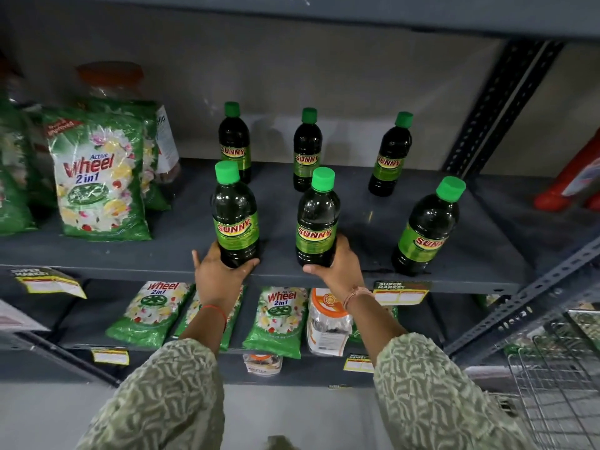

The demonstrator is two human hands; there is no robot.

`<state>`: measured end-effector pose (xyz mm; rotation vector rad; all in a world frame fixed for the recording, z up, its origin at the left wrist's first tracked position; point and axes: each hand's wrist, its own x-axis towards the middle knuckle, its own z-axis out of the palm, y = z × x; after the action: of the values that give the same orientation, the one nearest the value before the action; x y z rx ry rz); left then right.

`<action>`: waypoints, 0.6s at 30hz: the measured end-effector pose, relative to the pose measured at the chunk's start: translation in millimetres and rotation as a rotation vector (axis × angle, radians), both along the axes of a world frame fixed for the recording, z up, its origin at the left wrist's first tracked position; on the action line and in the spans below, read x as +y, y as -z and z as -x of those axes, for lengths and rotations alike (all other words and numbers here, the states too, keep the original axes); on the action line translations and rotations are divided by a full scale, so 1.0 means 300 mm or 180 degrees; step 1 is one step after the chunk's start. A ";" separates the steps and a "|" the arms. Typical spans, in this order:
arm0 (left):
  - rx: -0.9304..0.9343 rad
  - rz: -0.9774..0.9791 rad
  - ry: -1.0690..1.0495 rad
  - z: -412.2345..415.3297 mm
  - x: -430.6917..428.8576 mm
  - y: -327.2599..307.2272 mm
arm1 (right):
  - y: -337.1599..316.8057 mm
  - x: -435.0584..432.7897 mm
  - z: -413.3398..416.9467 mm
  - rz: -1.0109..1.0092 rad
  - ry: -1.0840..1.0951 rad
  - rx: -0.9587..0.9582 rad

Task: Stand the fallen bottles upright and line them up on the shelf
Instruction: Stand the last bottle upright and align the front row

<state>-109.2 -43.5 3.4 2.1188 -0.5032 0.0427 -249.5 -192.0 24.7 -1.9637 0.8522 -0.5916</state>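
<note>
Several dark "Sunny" bottles with green caps stand upright on the grey shelf (162, 254), in a back row and a front row. My left hand (220, 274) grips the base of the front left bottle (235, 219). My right hand (337, 267) wraps the base of the front middle bottle (316, 222). The front right bottle (427, 228) stands untouched near the shelf edge. Behind them stand the back left bottle (234, 141), the back middle bottle (306, 151) and the back right bottle (391, 157). No bottle lies on its side.
Green "Wheel" detergent packs (97, 177) stand at the shelf's left. More packs (276, 319) and a plastic jar (328, 323) fill the shelf below. A slotted metal upright (500, 108) bounds the right side. A wire basket (558, 378) sits at lower right, red packaging (571, 177) at far right.
</note>
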 end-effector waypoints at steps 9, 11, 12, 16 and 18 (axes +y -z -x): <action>0.0063 -0.0008 -0.0061 -0.091 0.087 -0.019 | -0.008 0.043 -0.010 0.0063 -0.0015 0.0049; 0.0088 -0.0022 -0.0047 -0.110 0.097 -0.013 | -0.008 0.050 -0.013 0.0061 -0.0026 0.0068; 0.0122 -0.0016 -0.0041 -0.116 0.100 -0.011 | -0.008 0.053 -0.014 0.0054 -0.0017 0.0073; 0.0260 0.0039 0.0085 -0.127 0.118 -0.004 | -0.006 0.060 -0.015 0.0058 0.0030 0.0109; 0.0223 0.0052 0.0208 -0.130 0.127 -0.001 | -0.004 0.061 -0.017 0.0067 0.0065 0.0143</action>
<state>-70.3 -5.2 3.6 2.0788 -0.5282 -0.0644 -244.5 -173.6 26.1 -1.9960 0.8981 -0.5724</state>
